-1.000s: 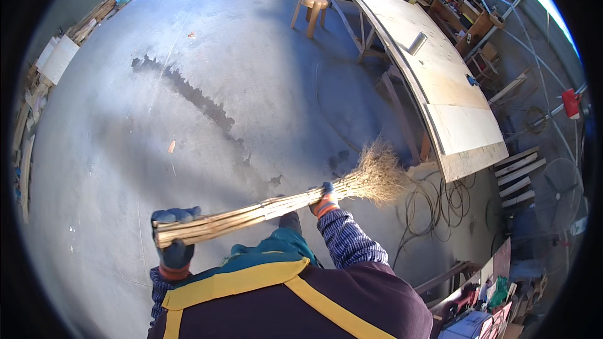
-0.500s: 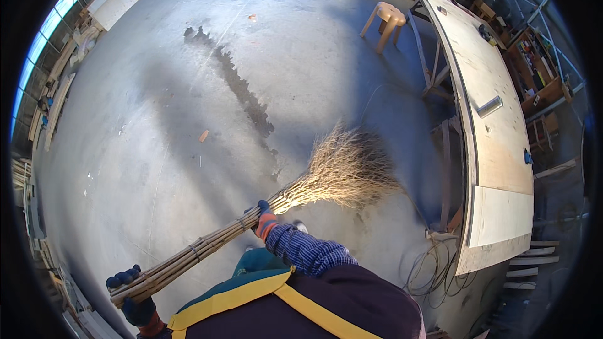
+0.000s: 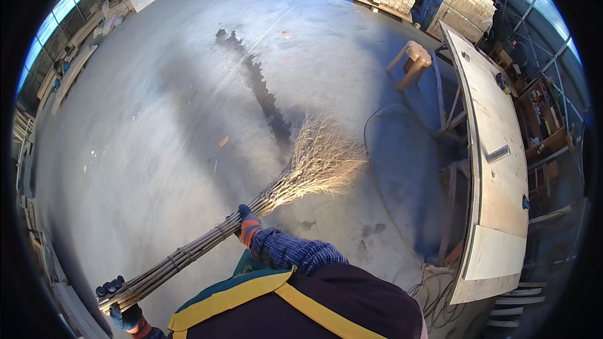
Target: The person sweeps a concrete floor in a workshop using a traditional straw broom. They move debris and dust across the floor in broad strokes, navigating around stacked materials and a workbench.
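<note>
In the head view the left hand point(image 3: 125, 317) is wrapped round the butt end of one twig broom point(image 3: 267, 199) and the right hand point(image 3: 249, 223) round its shaft just below the twigs, so its long axis slants from lower left to upper right, the right hand nearer the fan. The fan lies above the floor point(image 3: 169, 213), left of the bench's point(image 3: 502, 194) long left edge; whether it touches the floor I cannot tell. Counted: two gloved hands, one broom, one bench, one stool point(image 3: 411, 63) near the bench's far left corner.

Patchy daylight, soft shadows across the floor point(image 3: 188, 125), fisheye-bent edges.
</note>
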Demonstrator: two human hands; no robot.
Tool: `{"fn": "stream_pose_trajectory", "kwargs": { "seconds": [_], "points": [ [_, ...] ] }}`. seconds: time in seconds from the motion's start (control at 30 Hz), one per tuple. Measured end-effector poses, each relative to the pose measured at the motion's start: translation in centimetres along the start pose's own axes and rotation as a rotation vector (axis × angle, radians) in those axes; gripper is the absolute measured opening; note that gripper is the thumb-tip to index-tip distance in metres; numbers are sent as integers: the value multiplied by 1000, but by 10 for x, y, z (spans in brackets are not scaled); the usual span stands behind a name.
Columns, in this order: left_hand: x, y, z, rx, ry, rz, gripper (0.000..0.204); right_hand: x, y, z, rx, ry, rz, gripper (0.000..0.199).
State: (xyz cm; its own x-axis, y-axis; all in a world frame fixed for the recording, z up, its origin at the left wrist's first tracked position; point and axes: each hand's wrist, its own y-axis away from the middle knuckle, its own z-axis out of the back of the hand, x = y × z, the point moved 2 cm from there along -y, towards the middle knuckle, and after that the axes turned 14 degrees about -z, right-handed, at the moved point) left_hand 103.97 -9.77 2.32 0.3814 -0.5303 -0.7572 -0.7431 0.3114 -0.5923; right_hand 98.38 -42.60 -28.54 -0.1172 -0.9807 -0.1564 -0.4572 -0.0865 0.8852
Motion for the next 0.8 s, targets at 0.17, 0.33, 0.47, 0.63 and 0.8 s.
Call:
{"fn": "stream_pose_trajectory", "kwargs": {
  "seconds": [0.17, 0.33, 0.47, 0.63, 0.8],
  "points": [
    [3, 17, -26, -78, -151, 83, 49, 3, -36, 10, -54, -38, -183, 28],
    [-13, 50, -22, -88, -205, 47, 52, -16, -75, -9, 49, 49, -253, 29],
    [-17, 58, -19, -72, -242, -3, 48, 12, -52, -29, 104, 99, -149, 29],
    [5, -7, -47, 203, -281, 180, 50, 90, 16, -24, 136, -24, -55, 28],
    [105, -80, -124, 34, -30, 199, 42, 158, 21, 43, 82, -314, 20, 33]
  ]
}}
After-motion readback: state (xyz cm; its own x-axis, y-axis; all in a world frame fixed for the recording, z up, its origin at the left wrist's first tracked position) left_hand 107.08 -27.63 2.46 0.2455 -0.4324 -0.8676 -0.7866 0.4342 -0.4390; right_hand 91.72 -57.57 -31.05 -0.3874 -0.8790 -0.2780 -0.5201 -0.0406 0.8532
